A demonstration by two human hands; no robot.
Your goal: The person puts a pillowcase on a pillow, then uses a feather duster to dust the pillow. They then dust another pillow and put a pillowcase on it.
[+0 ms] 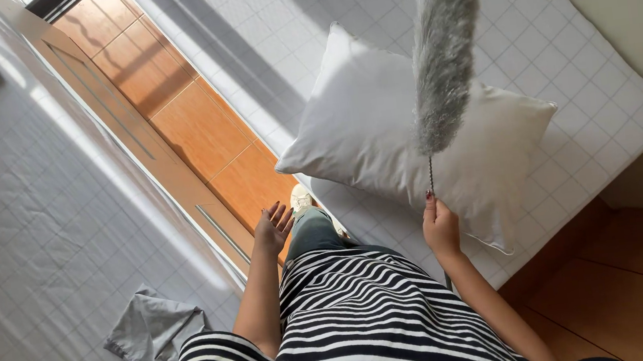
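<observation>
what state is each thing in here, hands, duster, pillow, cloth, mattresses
right hand: closed around the duster's thin handle
grey fluffy duster: held up over the pillow
left hand: open, fingers spread, holding nothing
white pillow: lying on the right mattress
grey cloth: crumpled on the left mattress
right mattress: bare, quilted
left mattress: bare, quilted

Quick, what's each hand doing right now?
Left hand: open, fingers spread, holding nothing.
Right hand: closed on the thin handle of the grey duster, raised over the white pillow.
</observation>
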